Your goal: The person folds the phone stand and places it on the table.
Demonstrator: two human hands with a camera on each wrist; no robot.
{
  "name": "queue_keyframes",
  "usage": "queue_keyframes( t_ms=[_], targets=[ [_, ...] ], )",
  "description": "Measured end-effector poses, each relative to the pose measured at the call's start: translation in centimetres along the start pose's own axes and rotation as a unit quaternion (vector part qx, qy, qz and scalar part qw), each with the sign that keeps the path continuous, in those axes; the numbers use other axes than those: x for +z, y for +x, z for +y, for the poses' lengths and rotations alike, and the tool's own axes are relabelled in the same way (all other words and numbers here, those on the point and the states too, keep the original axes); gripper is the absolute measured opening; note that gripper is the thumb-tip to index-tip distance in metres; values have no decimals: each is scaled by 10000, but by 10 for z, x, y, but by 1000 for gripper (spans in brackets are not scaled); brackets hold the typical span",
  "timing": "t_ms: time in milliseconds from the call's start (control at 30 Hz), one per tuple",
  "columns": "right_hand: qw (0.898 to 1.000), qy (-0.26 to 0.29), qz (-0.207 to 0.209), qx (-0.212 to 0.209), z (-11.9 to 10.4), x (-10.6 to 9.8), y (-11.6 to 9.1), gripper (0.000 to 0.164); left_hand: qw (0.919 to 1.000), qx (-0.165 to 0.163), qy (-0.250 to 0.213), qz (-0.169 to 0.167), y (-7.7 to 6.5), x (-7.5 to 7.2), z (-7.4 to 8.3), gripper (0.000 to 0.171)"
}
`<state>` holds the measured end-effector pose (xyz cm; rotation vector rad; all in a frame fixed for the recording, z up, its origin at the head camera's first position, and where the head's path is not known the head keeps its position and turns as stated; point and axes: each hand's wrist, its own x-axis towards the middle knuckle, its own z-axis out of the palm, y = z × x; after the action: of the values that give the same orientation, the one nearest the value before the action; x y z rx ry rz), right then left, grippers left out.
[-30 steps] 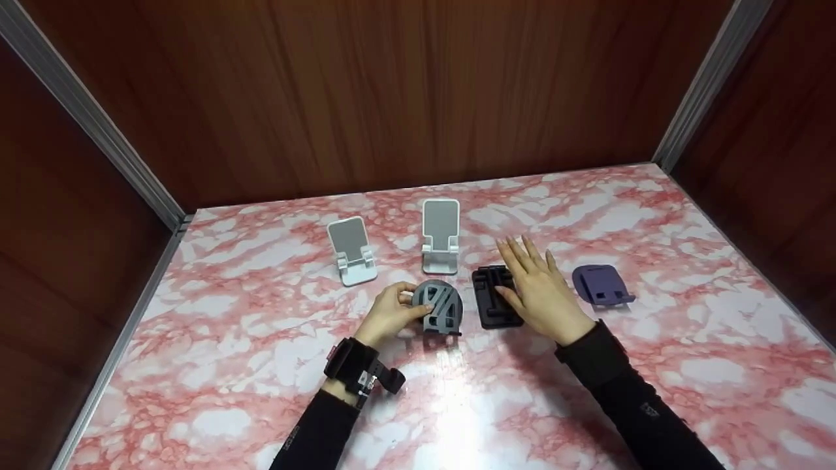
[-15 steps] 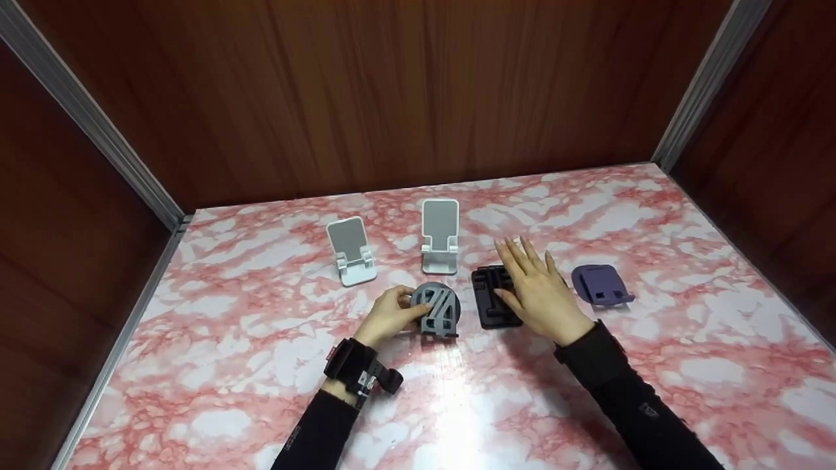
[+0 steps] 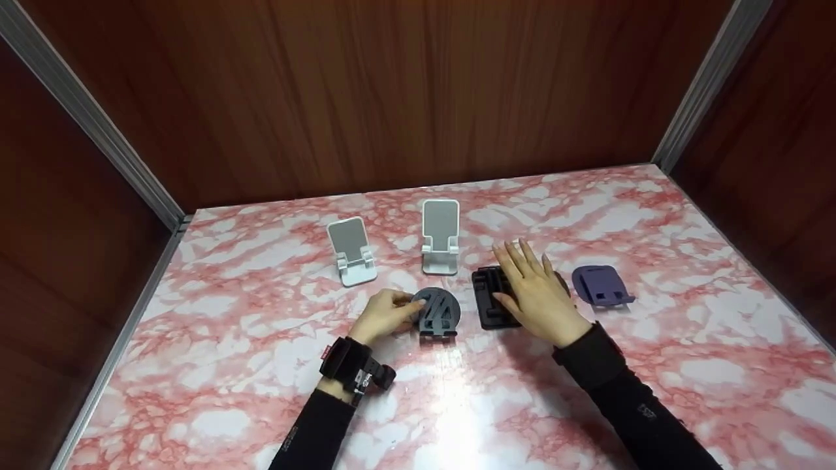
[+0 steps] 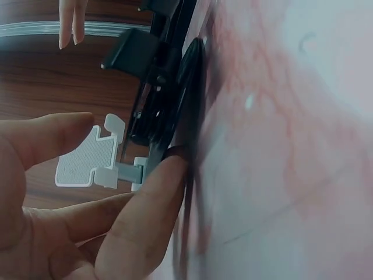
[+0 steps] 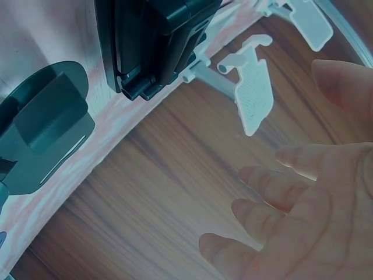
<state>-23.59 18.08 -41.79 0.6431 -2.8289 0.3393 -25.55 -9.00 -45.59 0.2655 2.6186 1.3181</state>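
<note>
In the head view a grey-blue round-based phone stand (image 3: 439, 314) lies low on the table. My left hand (image 3: 384, 316) is at its left side. The left wrist view shows a fingertip (image 4: 175, 166) against the base's edge, while the thumb (image 4: 58, 137) stands apart from the stand. Over a black folded phone stand (image 3: 493, 303) hovers my right hand (image 3: 539, 300), fingers straight and spread. It holds nothing in the right wrist view. A dark round edge (image 3: 563, 285) shows behind that hand, mostly hidden.
Two white phone stands with grey pads stand upright farther back, one at left (image 3: 349, 240) and one in the middle (image 3: 441, 225). A purple phone stand (image 3: 604, 286) lies right of my right hand. Wooden panels (image 3: 405, 98) enclose the table.
The grey-blue stand has turned slightly and shifted a little toward me. My left hand has moved slightly left, its thumb drawn back toward the stand's edge. The right hand has barely moved.
</note>
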Motion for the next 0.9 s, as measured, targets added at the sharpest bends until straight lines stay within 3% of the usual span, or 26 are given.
queue_keyframes(
  t_ms=[100,300,400,567,767,900],
  targets=[
    [10000,29,5,-27,0,0,0,70,9998,61,200,49,0,-2,0,44],
    [10000,38,-72,9,-1,0,0,71,9999,-139,55,63,-4,-3,4,42],
    [9999,20,-126,30,-1,0,0,71,9987,27,482,157,-5,-2,6,39],
    [9999,-1,-119,33,-1,1,0,70,9911,298,1261,304,-8,-2,9,34],
    [9999,52,-151,26,-2,1,-1,70,9796,-39,1911,623,-13,-3,17,48],
    [9999,44,-123,15,-3,2,-1,69,9696,-29,2214,1042,-17,-4,26,50]
  ],
)
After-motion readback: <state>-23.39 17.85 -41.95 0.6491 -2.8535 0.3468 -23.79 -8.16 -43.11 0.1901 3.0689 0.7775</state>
